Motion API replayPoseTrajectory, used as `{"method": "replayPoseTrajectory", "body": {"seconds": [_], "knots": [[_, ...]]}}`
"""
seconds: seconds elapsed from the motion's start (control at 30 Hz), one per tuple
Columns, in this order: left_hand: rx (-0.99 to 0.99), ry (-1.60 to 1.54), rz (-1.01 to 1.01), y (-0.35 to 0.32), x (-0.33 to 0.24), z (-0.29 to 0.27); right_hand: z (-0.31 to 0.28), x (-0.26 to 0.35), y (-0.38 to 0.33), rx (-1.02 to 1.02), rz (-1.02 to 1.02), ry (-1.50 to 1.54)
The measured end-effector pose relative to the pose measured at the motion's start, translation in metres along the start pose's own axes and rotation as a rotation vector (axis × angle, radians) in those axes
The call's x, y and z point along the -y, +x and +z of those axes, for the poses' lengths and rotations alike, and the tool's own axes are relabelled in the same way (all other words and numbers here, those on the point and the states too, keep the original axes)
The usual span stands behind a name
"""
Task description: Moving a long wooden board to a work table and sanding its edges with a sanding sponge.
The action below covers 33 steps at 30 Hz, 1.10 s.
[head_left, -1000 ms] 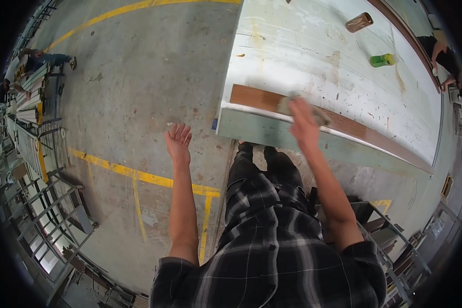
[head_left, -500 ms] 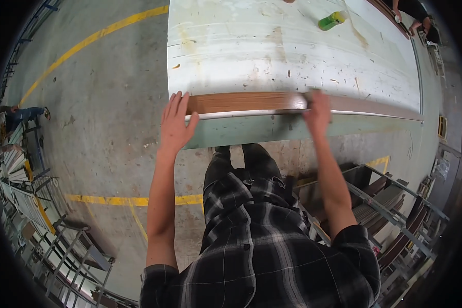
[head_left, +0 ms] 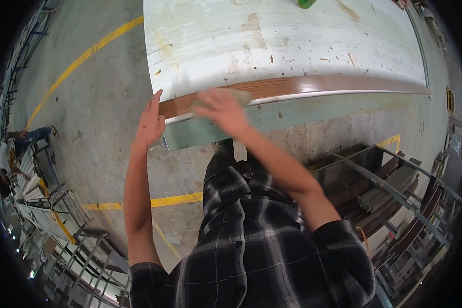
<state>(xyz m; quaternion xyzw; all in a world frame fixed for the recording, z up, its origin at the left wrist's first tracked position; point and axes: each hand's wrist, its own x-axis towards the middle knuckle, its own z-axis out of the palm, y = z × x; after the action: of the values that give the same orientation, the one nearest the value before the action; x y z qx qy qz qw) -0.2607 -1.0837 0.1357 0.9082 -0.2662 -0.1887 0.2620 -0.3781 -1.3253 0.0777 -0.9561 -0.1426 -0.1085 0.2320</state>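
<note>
A long brown wood-grain strip (head_left: 282,88) lies along the near edge of a white-topped table (head_left: 215,56). My left hand (head_left: 151,123) is at the strip's left end, fingers held together against it and thumb on the near side. Over the left part of the strip, my right hand (head_left: 223,110) is smeared by motion. Under its fingers shows a pale greenish pad (head_left: 243,96), pressed on the strip's top face; whether it is cloth or sponge I cannot tell.
A green bottle (head_left: 306,3) is cut off at the top edge. To my right stands a metal rack (head_left: 380,182) loaded with long profiles. More racks (head_left: 82,251) fill the lower left. A person (head_left: 33,136) is far off at the left, beyond yellow floor lines (head_left: 82,60).
My right hand has swept left along the strip, toward my left hand. The view has shifted, and the bottle is now mostly out of frame. My left hand stays at the strip's end.
</note>
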Motion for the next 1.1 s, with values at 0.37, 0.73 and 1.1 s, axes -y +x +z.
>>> {"method": "replayPoseTrajectory", "body": {"seconds": [0.37, 0.73, 1.1], "knots": [[0.101, 0.028, -0.054, 0.014, -0.026, -0.009, -0.138, -0.153, -0.135, 0.056, 0.44, -0.315], [0.093, 0.378, -0.003, -0.001, -0.014, 0.022, -0.102, -0.116, -0.085, 0.152, 0.273, -0.042], [0.167, 0.451, -0.071, 0.024, -0.04, 0.014, -0.176, -0.251, -0.178, -0.022, 0.547, -0.089]]}}
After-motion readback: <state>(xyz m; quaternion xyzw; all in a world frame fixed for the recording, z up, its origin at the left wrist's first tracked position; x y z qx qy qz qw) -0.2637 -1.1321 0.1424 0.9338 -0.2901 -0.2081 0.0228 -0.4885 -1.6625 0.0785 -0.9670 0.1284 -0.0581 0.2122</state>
